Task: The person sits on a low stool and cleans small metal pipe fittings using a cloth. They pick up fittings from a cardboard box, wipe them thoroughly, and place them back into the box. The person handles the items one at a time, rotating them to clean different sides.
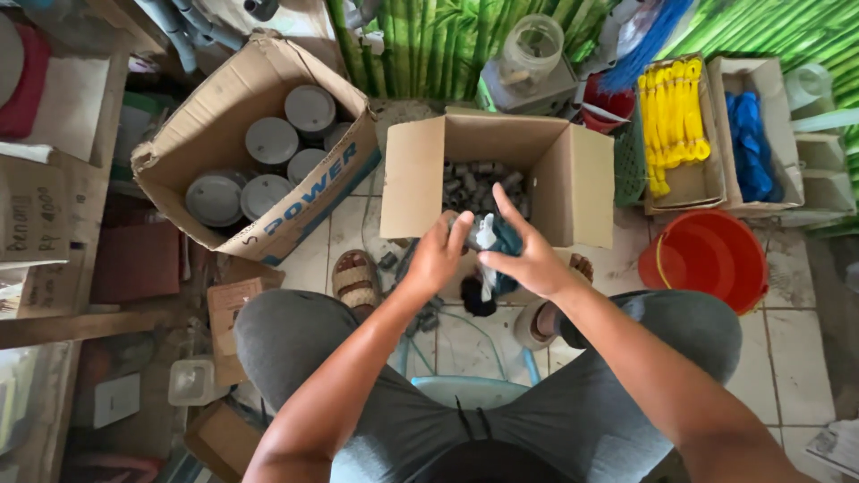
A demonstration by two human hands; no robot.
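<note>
Both hands, left hand (436, 259) and right hand (528, 259), fingers closed on small white-teal plastic-wrapped bundle (490, 238), near open cardboard box of grey fittings (476, 186); unwrapping looks underway, needs steady pinch.

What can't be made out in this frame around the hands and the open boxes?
- Head view: the small blue and white thing held between the left hand and right hand; fingers cover most of it, so its kind is unclear.
- The small grey parts in the middle cardboard box: too small, and partly behind the box walls.
- The grey round caps in the left box: the lower layers are hidden.
- The red bucket: its contents cannot be told.
</note>
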